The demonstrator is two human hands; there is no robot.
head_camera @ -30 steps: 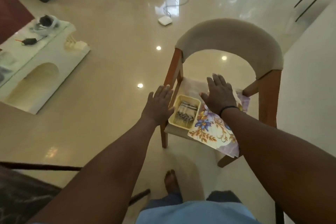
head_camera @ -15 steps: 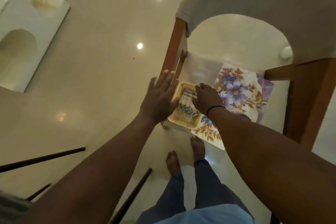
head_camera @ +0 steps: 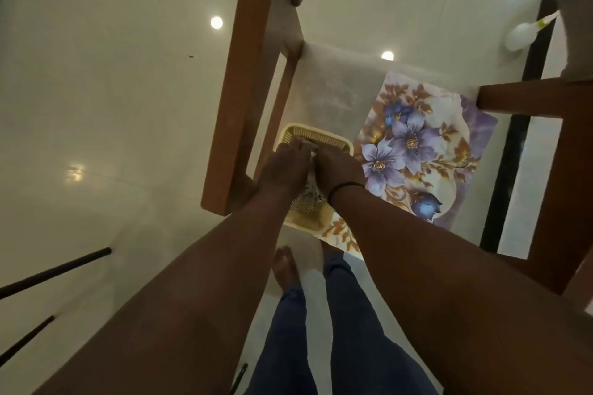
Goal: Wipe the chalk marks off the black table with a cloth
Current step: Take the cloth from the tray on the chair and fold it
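A striped, fringed cloth (head_camera: 310,184) lies in a small yellow basket (head_camera: 333,140) on the seat of a wooden chair (head_camera: 239,99). Both my hands are down in the basket. My left hand (head_camera: 282,167) covers the cloth's left side, with its fingertips bent down onto the far end. My right hand (head_camera: 337,170), with a black band at the wrist, is curled round the cloth's right side. Most of the cloth is hidden under the hands. No black tabletop or chalk marks are in view.
A floral mat (head_camera: 420,151) covers the right of the seat beside the basket. The chair's padded back arches across the top. Thin black legs (head_camera: 54,269) cross the glossy floor at lower left. My bare feet stand just before the chair.
I have leaned in over the chair. My left hand moved from the chair's left post into the basket and onto the cloth, meeting the right hand there.
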